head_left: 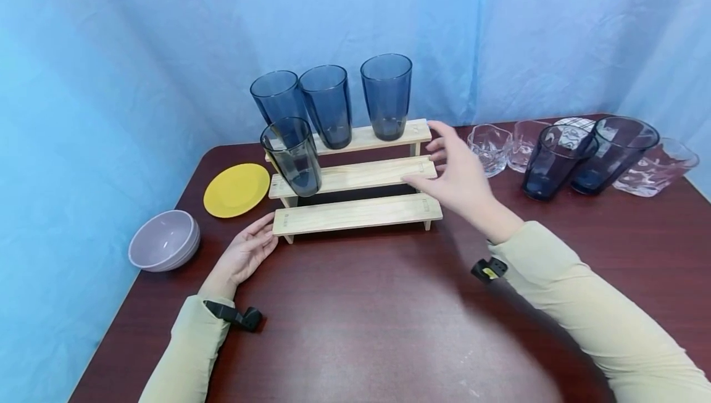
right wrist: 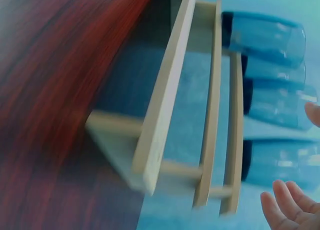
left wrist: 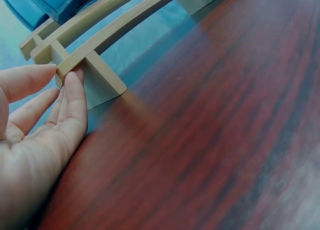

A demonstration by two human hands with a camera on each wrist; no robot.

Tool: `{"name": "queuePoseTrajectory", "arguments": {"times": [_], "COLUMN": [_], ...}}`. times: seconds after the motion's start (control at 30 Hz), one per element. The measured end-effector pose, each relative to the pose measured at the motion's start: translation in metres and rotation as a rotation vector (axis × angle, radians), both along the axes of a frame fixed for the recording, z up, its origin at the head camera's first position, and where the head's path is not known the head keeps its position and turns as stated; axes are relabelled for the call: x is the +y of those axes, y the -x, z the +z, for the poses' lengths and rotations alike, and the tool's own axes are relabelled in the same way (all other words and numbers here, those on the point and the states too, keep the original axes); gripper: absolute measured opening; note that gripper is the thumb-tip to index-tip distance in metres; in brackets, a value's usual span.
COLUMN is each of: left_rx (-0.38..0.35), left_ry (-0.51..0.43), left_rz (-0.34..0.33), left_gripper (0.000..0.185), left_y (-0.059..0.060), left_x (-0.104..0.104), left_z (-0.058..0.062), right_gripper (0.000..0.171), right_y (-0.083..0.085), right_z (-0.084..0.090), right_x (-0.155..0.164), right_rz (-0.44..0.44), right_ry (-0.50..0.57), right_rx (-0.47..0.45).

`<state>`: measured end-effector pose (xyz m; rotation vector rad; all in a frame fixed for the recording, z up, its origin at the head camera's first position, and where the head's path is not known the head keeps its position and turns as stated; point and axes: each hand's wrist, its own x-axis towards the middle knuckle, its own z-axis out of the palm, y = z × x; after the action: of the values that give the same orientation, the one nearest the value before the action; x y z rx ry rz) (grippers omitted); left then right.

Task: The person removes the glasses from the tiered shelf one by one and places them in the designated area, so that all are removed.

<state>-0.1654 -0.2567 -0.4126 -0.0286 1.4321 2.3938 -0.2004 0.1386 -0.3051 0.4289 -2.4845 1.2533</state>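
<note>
A three-step wooden rack [head_left: 355, 213] stands on the dark red table [head_left: 355, 316]. Three tall blue glasses [head_left: 386, 95] stand on its top step and one more blue glass [head_left: 293, 156] on the middle step at the left. My left hand [head_left: 247, 253] lies open on the table, fingertips touching the left end of the rack's bottom step [left wrist: 75, 65]. My right hand [head_left: 458, 171] hovers open beside the rack's right end [right wrist: 155, 155], near the middle step, holding nothing.
A yellow plate [head_left: 236, 189] and a grey bowl [head_left: 164, 240] sit left of the rack. At the right stand two blue glasses [head_left: 552, 160] and several clear glasses [head_left: 489, 149]. Blue cloth hangs behind the table.
</note>
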Motion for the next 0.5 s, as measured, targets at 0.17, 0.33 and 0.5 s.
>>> {"name": "queuePoseTrajectory", "arguments": {"times": [0.17,0.33,0.5], "left_rx": [0.021,0.041,0.06], "left_ry": [-0.005,0.007,-0.031], "left_rz": [-0.016,-0.008,-0.013], "left_gripper": [0.07,0.064,0.045], "left_y": [0.0,-0.001,-0.001], "left_x": [0.0,0.0,0.0], "left_z": [-0.001,-0.001,-0.002], "right_gripper": [0.091,0.091,0.094], "right_y": [0.002,0.004,0.007], "right_z": [0.003,0.004,0.009], "right_x": [-0.029,-0.053,-0.074], "right_rz": [0.079,0.15,0.202], "right_ry": [0.033,0.037,0.061], "right_rx": [-0.011,-0.05,-0.083]}}
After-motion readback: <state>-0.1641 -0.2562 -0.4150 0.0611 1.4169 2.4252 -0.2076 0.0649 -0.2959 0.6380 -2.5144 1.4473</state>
